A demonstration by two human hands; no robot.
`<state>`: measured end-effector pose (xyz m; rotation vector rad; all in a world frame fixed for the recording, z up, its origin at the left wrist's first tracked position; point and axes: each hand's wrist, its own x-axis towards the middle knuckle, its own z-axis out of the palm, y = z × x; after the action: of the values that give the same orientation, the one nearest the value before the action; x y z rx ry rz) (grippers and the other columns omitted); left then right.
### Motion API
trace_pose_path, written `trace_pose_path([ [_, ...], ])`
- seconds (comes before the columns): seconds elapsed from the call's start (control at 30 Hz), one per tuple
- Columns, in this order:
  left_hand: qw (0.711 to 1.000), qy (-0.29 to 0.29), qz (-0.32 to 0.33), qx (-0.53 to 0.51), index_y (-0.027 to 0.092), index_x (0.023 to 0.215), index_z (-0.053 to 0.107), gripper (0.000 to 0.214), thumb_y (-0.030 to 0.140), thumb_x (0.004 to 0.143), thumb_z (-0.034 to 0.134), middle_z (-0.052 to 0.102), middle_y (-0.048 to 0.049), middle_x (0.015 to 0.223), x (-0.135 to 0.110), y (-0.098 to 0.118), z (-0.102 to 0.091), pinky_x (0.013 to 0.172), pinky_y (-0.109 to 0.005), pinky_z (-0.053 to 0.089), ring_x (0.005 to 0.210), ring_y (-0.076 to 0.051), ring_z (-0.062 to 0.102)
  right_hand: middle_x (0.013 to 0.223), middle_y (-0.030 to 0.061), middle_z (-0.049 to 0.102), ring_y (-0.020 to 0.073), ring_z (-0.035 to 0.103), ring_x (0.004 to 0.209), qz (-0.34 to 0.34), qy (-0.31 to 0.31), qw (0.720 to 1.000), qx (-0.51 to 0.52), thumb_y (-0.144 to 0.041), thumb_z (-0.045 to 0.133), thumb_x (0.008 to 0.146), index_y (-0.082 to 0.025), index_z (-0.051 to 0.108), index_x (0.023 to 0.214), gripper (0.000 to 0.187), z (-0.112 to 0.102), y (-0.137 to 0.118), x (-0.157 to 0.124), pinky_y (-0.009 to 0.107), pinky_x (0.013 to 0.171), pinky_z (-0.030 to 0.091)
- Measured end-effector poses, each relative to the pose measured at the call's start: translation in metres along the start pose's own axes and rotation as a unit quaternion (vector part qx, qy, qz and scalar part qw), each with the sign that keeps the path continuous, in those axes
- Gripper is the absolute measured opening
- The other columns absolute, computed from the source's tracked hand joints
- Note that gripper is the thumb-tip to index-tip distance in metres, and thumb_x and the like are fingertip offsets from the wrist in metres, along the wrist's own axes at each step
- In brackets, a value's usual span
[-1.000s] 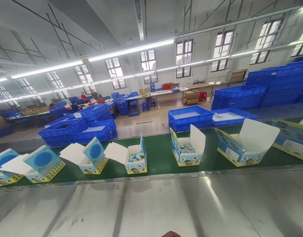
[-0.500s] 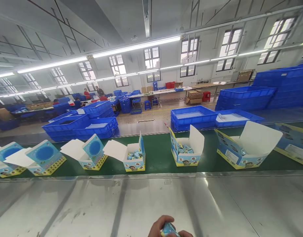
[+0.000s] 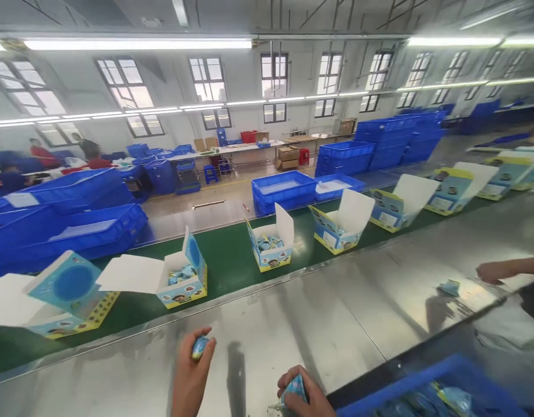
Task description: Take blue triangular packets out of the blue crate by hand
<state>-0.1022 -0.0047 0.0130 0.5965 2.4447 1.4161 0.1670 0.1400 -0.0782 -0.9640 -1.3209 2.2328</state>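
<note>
Blue packet, left hand: a small blue packet [image 3: 200,347] is being pinched by the left fingers [image 3: 208,343] of the left hand [image 3: 191,373]; they are being held closed around it, with its upper end showing above them.

Blue packet, right hand: a second blue packet [image 3: 294,389] is being gripped by the right fingers [image 3: 293,375] of the right hand [image 3: 306,395]; they are being kept curled and nearly closed over it, and its lower end is hidden by the hand.

Surface under fingers: a polished steel table [image 3: 271,347] is being reached over by both hands; contact with it cannot be told.

Right of right fingers: a blue plastic crate [image 3: 406,385] is being kept just beside them, with blue packets being held inside.

Beyond left fingers: an open printed carton [image 3: 182,295] holding blue packets is being carried on a green conveyor belt [image 3: 227,278].

Far right of fingers: a co-worker's hand [image 3: 490,272] is being held over the steel, near a loose blue packet [image 3: 449,288] and apart from it.
</note>
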Motion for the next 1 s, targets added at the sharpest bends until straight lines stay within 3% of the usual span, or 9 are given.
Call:
trace_pose_path([
  [0.13,1.0,-0.012,0.015,0.009,0.031,0.114,0.087,0.054,0.077,0.085,0.083,0.088,-0.0105,0.137,-0.006,-0.007,-0.011,0.109,-0.049,0.062,0.129,-0.042,0.079,0.093,0.0019,0.074,0.0175,0.062,0.074,-0.019,-0.02,0.998,-0.053,-0.061,0.091,0.078,-0.022,0.078,0.104,0.048,-0.009,-0.037,-0.005,0.03,0.063,0.054],
  [0.27,0.998,-0.04,-0.052,0.01,0.03,0.123,0.084,0.069,0.087,0.085,0.081,0.09,-0.0079,0.122,-0.025,-0.012,-0.012,0.102,-0.049,0.063,0.117,-0.04,0.085,0.087,-0.0009,0.068,0.0184,0.06,0.072,-0.095,0.204,0.974,-0.029,-0.07,0.085,0.084,-0.024,0.076,0.107,0.052,-0.026,-0.076,-0.003,0.034,0.071,0.056],
  [0.33,0.996,-0.062,-0.065,0.011,0.03,0.125,0.083,0.075,0.091,0.082,0.081,0.091,-0.008,0.122,-0.032,-0.014,-0.01,0.103,-0.048,0.063,0.118,-0.041,0.085,0.078,-0.0038,0.063,0.019,0.057,0.07,-0.114,0.252,0.959,-0.058,-0.064,0.082,0.087,-0.026,0.074,0.107,0.044,-0.025,-0.084,-0.003,0.035,0.072,0.053],
  [0.47,0.996,-0.07,-0.054,0.017,0.029,0.121,0.084,0.075,0.093,0.081,0.081,0.09,-0.0069,0.12,-0.035,-0.014,-0.007,0.1,-0.046,0.062,0.11,-0.038,0.084,0.082,-0.0024,0.069,0.0195,0.06,0.078,-0.136,0.076,0.961,-0.228,-0.036,0.081,0.084,-0.026,0.078,0.096,0.016,-0.01,-0.085,-0.005,0.033,0.078,0.05],
  [0.6,0.997,-0.063,-0.023,0.029,0.031,0.12,0.085,0.069,0.089,0.084,0.08,0.089,-0.0062,0.123,-0.033,-0.008,-0.005,0.104,-0.047,0.062,0.111,-0.037,0.082,0.088,-0.0006,0.069,0.0208,0.061,0.079,-0.139,0.203,0.959,-0.141,-0.051,0.078,0.091,-0.025,0.075,0.106,0.03,0.003,-0.088,-0.004,0.035,0.079,0.053],
  [0.73,0.995,-0.09,-0.026,0.026,0.029,0.118,0.085,0.074,0.093,0.08,0.081,0.089,-0.0081,0.122,-0.033,-0.004,-0.003,0.098,-0.045,0.065,0.109,-0.037,0.083,0.091,-0.001,0.071,0.0205,0.063,0.086,-0.149,0.065,0.961,-0.224,-0.031,0.078,0.081,-0.025,0.077,0.099,0.018,0.016,-0.087,-0.003,0.034,0.086,0.051],
  [0.77,0.995,-0.09,-0.043,0.022,0.029,0.12,0.085,0.077,0.094,0.08,0.082,0.089,-0.0089,0.123,-0.033,-0.003,-0.003,0.094,-0.044,0.065,0.109,-0.037,0.083,0.086,-0.0023,0.068,0.02,0.061,0.082,-0.136,0.071,0.966,-0.209,-0.032,0.077,0.084,-0.025,0.077,0.1,0.018,0.017,-0.086,-0.002,0.034,0.084,0.051],
  [0.87,0.994,-0.087,-0.063,0.021,0.029,0.125,0.083,0.078,0.095,0.083,0.078,0.089,-0.0111,0.13,-0.034,0.0,-0.004,0.089,-0.042,0.064,0.111,-0.038,0.083,0.082,-0.0033,0.064,0.02,0.058,0.076,-0.126,0.196,0.965,-0.118,-0.046,0.076,0.094,-0.026,0.076,0.112,0.027,0.02,-0.082,0.0,0.033,0.076,0.052],
  [1.0,0.99,-0.122,-0.067,0.038,0.03,0.125,0.083,0.081,0.098,0.08,0.078,0.088,-0.0122,0.136,-0.031,0.003,-0.007,0.093,-0.043,0.065,0.117,-0.039,0.083,0.095,0.0005,0.079,0.0216,0.069,0.089,-0.172,0.032,0.964,-0.202,-0.028,0.081,0.083,-0.026,0.08,0.097,0.015,0.029,-0.075,0.0,0.033,0.086,0.056],
])
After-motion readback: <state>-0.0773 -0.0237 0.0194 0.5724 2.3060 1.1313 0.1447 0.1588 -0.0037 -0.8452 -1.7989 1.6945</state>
